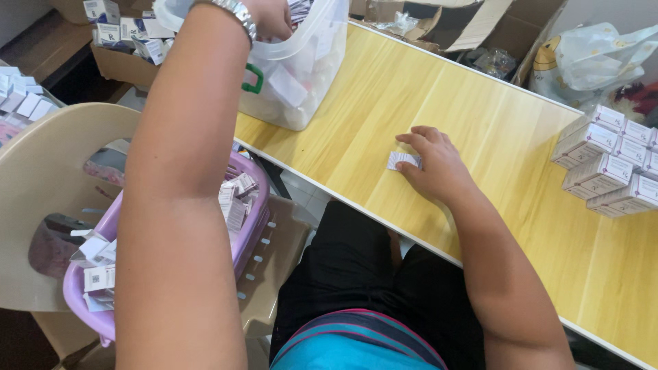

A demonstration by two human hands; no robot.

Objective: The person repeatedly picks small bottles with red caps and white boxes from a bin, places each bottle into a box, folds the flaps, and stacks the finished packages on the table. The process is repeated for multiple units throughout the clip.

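Silver wristwatch [236, 12], black shorts [356, 274], teal striped shirt [356, 342]

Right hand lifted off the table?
No, the right hand lies flat on the wooden table, with its fingers pressing a small white folded paper.
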